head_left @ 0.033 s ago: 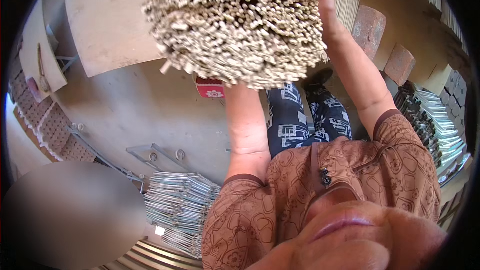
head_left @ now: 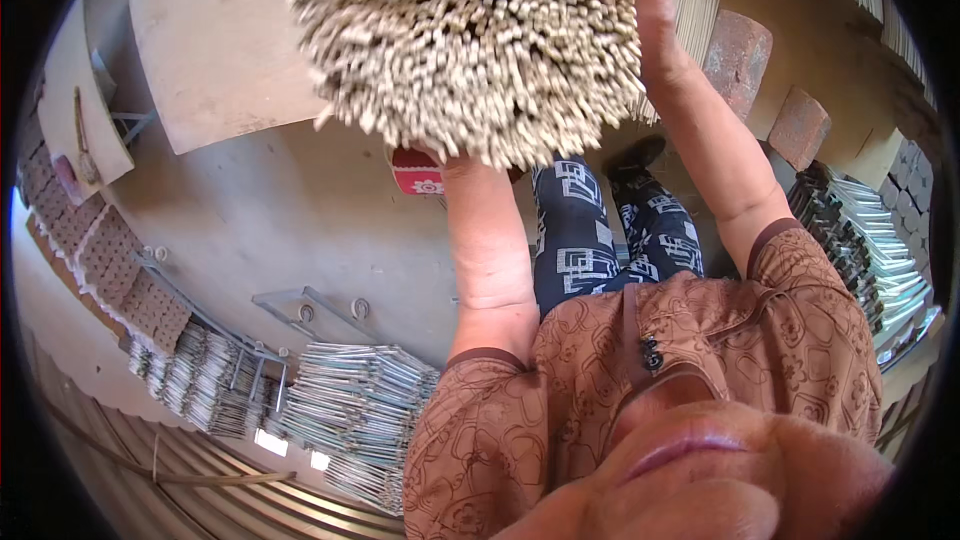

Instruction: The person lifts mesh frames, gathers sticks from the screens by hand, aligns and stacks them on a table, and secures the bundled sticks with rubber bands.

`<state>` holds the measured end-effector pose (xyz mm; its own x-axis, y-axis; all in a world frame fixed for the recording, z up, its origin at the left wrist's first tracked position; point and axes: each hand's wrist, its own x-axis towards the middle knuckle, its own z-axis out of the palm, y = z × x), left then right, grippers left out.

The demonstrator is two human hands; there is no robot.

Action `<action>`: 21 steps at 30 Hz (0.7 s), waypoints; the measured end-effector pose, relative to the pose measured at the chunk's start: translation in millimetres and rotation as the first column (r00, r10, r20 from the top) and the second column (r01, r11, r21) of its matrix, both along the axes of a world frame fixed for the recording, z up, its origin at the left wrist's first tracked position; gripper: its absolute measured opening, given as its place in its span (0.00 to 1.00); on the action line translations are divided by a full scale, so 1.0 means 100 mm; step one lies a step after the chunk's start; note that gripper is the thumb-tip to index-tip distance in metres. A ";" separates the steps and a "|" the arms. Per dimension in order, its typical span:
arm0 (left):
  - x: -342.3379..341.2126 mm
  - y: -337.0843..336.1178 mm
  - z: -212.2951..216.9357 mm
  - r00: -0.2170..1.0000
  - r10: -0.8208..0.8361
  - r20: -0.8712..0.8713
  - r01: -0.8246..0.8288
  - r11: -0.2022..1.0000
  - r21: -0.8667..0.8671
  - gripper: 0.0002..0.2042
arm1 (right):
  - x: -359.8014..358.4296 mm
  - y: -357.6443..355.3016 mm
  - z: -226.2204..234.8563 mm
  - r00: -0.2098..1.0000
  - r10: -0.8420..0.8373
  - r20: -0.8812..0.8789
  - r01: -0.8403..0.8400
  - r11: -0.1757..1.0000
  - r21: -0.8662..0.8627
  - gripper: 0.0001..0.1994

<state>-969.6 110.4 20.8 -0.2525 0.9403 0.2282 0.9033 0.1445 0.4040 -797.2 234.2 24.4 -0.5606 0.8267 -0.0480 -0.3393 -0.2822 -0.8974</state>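
While lifted close under head cam, fills top of view: thick bundle of thin pale sticks, cut ends facing lens, near ends blurred. Propped from below by left forearm; left hand itself hidden behind bundle, so can't tell finger spread. Pressed at bundle's right side w/ right hand, palm flat against sticks; fingertips run out of frame at top, so can't tell if curled round or just steadying. Sits well above concrete floor, clear of everything below, both arms stretched up to it. Beneath bundle, partly covered: small red-and-white box, just beside left wrist in pic. Further right: two reddish bricks, apart from bundle. Upper left: pale wooden board. Lower left: stacks of grey metal rods, similar stack at right edge. No loose sticks spotted on floor; bundle looks whole, ends roughly level
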 end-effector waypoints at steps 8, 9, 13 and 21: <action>-0.16 -0.26 -0.89 0.795 0.045 0.605 -0.061 0.998 0.006 0.37 | -0.44 0.20 -0.31 0.998 0.049 -0.040 -0.049 0.999 0.001 0.38; -0.10 -0.33 -0.85 0.794 0.070 0.604 -0.076 0.997 -0.016 0.37 | -0.39 0.17 -0.37 0.998 0.057 -0.030 -0.057 0.998 -0.018 0.38; -0.05 -0.52 -0.57 0.809 0.154 0.567 -0.138 0.988 -0.072 0.39 | -0.36 0.15 -0.60 0.996 0.088 -0.028 -0.089 0.994 -0.061 0.37; 0.09 -0.65 -0.25 0.845 0.229 0.483 -0.219 0.973 -0.078 0.41 | -0.61 0.43 -0.93 0.984 0.122 -0.129 -0.161 0.917 -0.365 0.35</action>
